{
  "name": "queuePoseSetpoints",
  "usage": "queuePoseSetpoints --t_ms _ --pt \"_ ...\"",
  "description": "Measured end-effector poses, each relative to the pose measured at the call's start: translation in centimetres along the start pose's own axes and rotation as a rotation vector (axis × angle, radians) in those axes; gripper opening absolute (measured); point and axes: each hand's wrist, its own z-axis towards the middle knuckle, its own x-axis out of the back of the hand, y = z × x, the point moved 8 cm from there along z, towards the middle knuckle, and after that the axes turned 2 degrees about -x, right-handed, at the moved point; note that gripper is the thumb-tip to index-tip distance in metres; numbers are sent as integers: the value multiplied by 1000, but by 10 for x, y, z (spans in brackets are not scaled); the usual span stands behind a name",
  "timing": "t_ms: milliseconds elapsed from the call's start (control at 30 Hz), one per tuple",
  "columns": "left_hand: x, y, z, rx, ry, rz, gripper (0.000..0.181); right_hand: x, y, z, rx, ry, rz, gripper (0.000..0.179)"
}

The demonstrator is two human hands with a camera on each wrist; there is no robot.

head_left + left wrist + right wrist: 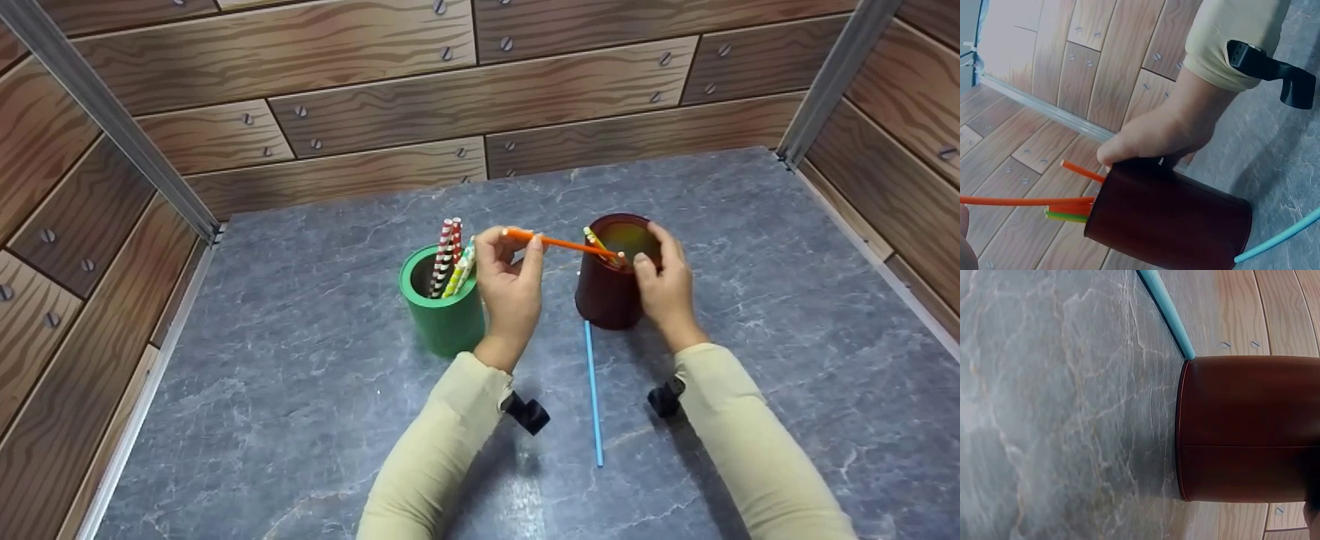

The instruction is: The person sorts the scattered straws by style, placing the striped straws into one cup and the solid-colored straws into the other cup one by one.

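My left hand (514, 300) pinches an orange straw (566, 244) between thumb and fingers near one end. The straw's other end reaches over the rim of a dark red cylindrical cup (606, 300), which stands upright. Around the right side of that cup's rim, my right hand (667, 289) grips with thumb and fingers spread. Orange and green straws (1069, 217) stick out of the cup in the left wrist view. A green cup (448, 330) stands just left of my left hand, with several striped and dotted straws (444, 259) in it.
A light blue straw (594, 397) lies on the grey marbled table (285, 360), one end close by the dark red cup's base. Wood-patterned walls (375, 120) enclose the back and sides, with metal posts (142, 142) at the corners.
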Motion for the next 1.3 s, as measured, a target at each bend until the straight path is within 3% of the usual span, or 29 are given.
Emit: queuePoseSetpoints --t_ms 200,433,667,833,1300 --pt "-6 -9 -1 8 -43 70 19 -1 1 -1 -20 2 3 52" --pt "-3 -24 -7 80 -75 141 15 -3 1 -1 -16 -6 7 51" --pt "-5 -33 -11 135 -120 139 13 0 1 1 0 13 9 51" --pt "-9 -36 -15 135 -167 161 11 0 0 1 -10 10 13 51" --pt "-3 -50 -30 218 -162 223 12 -1 1 1 -26 -5 14 50"
